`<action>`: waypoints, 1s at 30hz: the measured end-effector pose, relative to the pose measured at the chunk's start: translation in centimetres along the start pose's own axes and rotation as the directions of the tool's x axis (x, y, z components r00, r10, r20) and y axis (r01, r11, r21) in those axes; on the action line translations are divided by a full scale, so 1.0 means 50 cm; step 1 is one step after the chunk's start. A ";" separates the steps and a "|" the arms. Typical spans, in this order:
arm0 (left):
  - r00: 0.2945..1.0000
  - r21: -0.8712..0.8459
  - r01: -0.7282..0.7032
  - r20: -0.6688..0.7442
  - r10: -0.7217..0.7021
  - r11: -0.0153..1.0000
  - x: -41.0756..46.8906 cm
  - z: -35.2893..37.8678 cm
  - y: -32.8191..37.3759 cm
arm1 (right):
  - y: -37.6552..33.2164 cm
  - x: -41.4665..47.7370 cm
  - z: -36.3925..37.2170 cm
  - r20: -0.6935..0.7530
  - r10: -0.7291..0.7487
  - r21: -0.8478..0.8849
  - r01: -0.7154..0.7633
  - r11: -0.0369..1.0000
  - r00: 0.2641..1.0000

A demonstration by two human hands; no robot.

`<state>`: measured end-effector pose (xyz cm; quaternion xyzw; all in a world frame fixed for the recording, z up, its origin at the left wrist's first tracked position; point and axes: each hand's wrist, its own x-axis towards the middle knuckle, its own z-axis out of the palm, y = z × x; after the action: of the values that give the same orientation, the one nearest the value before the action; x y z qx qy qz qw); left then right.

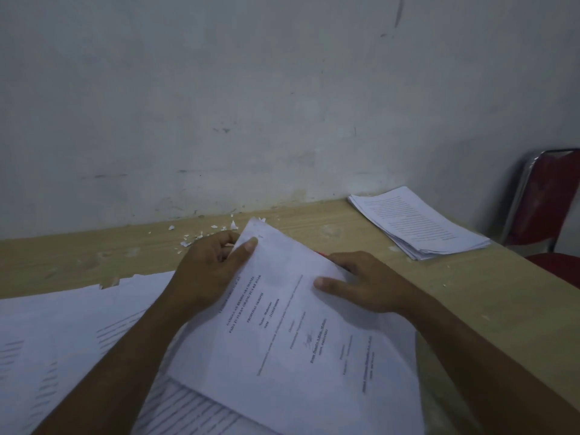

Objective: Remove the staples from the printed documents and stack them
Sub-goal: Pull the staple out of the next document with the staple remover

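Note:
A printed document (292,334) lies tilted on the wooden table (345,227), its far corner raised. My left hand (207,271) pinches that far corner, thumb on top and fingers underneath. My right hand (361,281) holds the document's right edge, thumb on the page, fingers curled under it. A thin red object (323,254) peeks out beside the right fingers; what it is cannot be told. A neat stack of printed sheets (417,226) sits at the table's far right. No staple is visible.
More printed pages (62,334) spread over the table's left and near side under my arms. Small torn paper scraps (201,235) lie by the grey wall (251,105). A red chair with a metal frame (546,202) stands past the table's right end.

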<state>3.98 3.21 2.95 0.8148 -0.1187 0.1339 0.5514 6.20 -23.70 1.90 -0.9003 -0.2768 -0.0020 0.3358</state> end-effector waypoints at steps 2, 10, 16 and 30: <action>1.000 0.045 -0.022 -0.010 0.022 0.999 0.014 -0.004 0.017 | 0.013 -0.021 -0.034 0.055 0.054 0.009 -0.054 0.998 0.997; 0.998 0.205 -0.005 0.057 -0.007 0.979 0.086 0.015 0.028 | 0.041 -0.082 -0.070 -0.005 0.193 0.279 -0.184 0.943 0.981; 0.978 0.447 -0.113 0.210 0.019 0.887 0.096 0.026 0.027 | 0.018 -0.114 -0.052 0.166 0.193 0.315 -0.238 0.919 0.967; 0.919 0.360 0.139 0.300 -0.256 0.922 0.101 0.037 -0.048 | 0.087 0.079 0.058 -0.254 0.293 -0.279 -0.360 0.890 0.922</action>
<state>9.70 2.15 2.00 0.9145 -0.1042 -0.0482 0.3880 11.19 -22.70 -2.22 -0.9714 -0.0806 -0.0829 0.2075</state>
